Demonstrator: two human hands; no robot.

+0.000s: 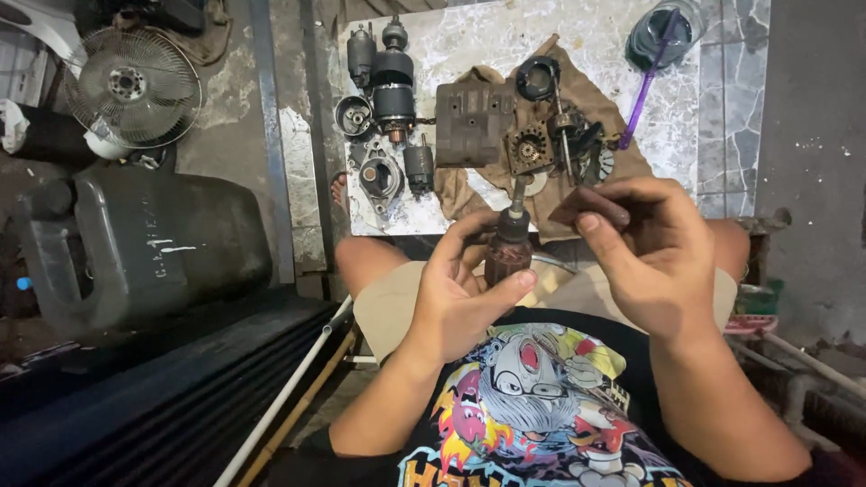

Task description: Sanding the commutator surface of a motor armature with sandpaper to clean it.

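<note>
- The left hand (456, 298) wraps a brown armature (508, 252) upright above the lap, shaft up.
- The right hand (654, 252) pinches a dark brown strip (591, 207) just beside the shaft.
- Both hang just off the near edge of the marble bench (487, 45).
- Motor parts (392, 90) and a cloth (577, 90) crowd that bench; open room remains over the knees.

To your left on the floor lies a large dark jerrycan (149, 243), boxy with a moulded handle, bearing a small white marking on its side. At the far right, a small green-and-pink package (753, 307) sits beside your knee, partly hidden.
</note>
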